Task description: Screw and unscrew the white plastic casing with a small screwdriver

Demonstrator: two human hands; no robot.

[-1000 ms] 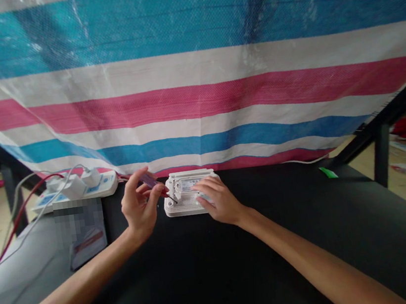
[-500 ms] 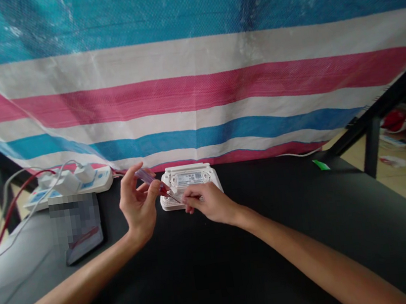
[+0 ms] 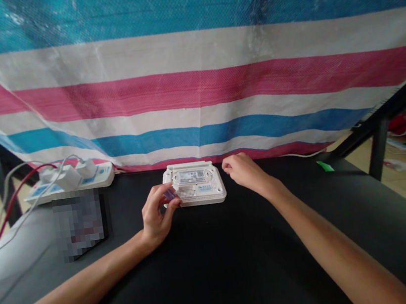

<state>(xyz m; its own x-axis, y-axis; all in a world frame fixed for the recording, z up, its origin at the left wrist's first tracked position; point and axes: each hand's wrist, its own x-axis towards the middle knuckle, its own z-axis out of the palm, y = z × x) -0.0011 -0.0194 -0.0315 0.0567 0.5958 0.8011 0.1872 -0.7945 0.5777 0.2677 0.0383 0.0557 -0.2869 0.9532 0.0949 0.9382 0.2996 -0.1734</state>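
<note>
From the head camera, the left hand (image 3: 158,216) pinches a small purple-handled screwdriver (image 3: 171,195) at the near left corner of the flat white plastic box (image 3: 194,187) on the black table (image 3: 218,264). The right hand (image 3: 242,171), loosely curled and empty, hovers just right of it.

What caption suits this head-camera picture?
Left hand holds a small screwdriver at a white box; right hand hovers beside it.

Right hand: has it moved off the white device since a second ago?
Yes. The right hand left the white device and now hovers off its right edge.
</note>
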